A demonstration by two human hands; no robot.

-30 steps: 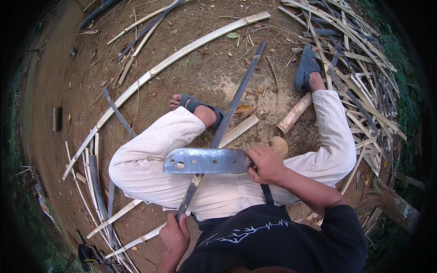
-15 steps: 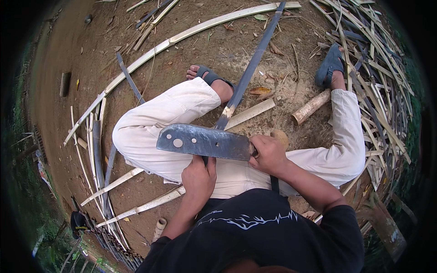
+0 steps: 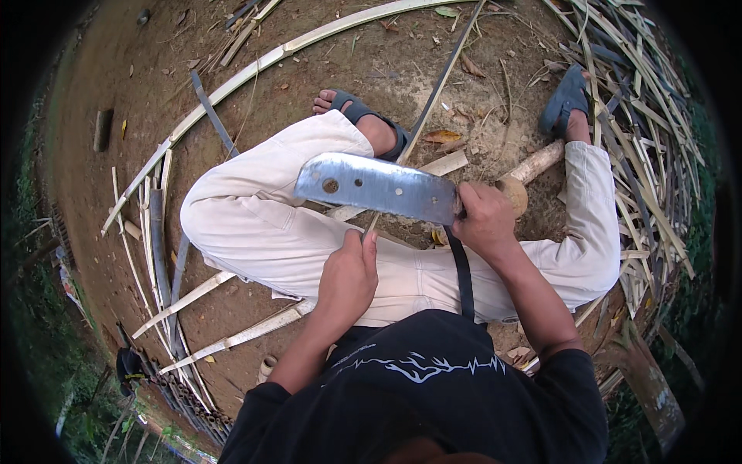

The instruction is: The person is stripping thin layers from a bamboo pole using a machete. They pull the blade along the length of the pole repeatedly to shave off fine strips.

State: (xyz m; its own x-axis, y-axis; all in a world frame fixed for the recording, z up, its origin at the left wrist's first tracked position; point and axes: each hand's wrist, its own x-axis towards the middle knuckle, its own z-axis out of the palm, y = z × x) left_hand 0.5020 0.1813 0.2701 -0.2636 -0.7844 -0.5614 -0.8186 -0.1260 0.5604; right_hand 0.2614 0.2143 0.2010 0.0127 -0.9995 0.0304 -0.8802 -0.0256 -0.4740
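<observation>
Outdoor bamboo-splitting work spot, not indoors: bare dirt ground [image 3: 363,62] w/ dry leaves, a heap of split bamboo strips [image 3: 634,116] right of the seated person's legs, more strips left, green vegetation at the edges.

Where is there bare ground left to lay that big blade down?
Bare dirt lies left of the long curved bamboo strip, and a patch between the sandalled feet. The right side is crowded with a pile of bamboo slivers; split strips crowd the left knee.

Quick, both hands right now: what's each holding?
Left hand: closed on the thin bamboo strip.
Right hand: closed on the handle of the broad knife.
</observation>
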